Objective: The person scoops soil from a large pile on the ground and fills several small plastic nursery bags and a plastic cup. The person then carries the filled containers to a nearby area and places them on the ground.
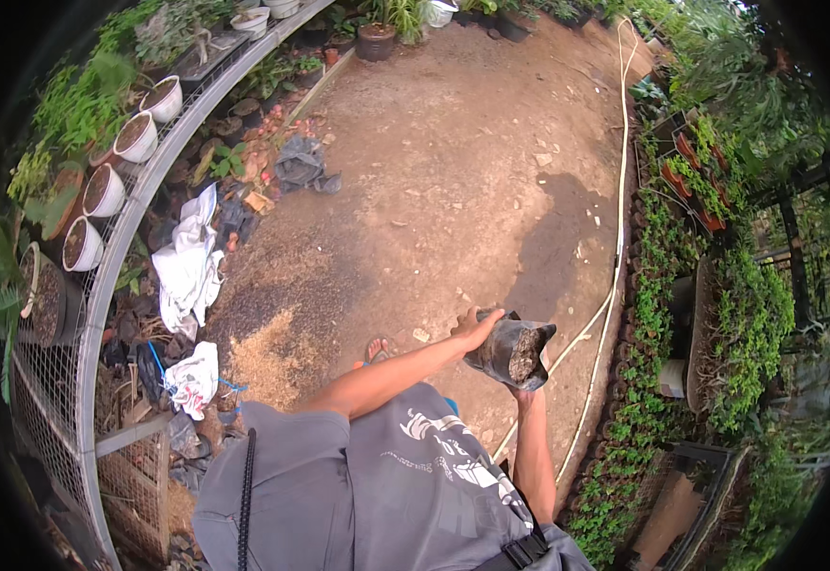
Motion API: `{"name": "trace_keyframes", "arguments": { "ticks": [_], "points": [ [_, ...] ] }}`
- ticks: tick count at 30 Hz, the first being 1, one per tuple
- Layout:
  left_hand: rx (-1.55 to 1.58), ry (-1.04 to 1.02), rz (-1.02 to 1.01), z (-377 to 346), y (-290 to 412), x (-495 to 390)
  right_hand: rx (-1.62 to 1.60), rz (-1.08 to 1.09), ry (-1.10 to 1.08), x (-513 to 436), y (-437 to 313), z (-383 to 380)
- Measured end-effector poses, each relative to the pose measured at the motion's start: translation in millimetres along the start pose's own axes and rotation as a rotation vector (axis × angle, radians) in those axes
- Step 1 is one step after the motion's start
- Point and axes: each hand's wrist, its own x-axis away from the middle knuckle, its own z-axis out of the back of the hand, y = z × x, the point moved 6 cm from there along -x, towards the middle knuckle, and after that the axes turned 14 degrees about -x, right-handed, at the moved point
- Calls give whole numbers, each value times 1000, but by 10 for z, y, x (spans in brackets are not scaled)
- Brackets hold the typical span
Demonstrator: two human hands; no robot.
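Observation:
A black plastic grow bag (493, 355) filled with soil is held in the air in front of my body, its open mouth tilted towards the right. Dark soil (526, 355) shows inside the mouth, below the loose plastic rim. My left hand (473, 330) grips the bag's far left side near its base, with the fingers spread over the plastic. From below and to the right, my right hand (527, 394) supports the bag close to its mouth; most of its fingers are hidden behind it.
A pale hose (622, 214) runs along the right edge of the dirt path (415, 178). Several white pots (103, 190) stand on a metal mesh bench (119, 153) at left. White sacks (188, 264) lie beside a pile of husks (272, 357). Low green plants (646, 342) border the right.

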Motion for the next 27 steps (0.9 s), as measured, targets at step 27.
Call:
{"name": "trace_keyframes", "arguments": {
  "ticks": [27],
  "points": [
    [346, 409, -34, 4470, 4252, -5805, 199, -383, -255, -7277, -1580, -5205]
  ]
}}
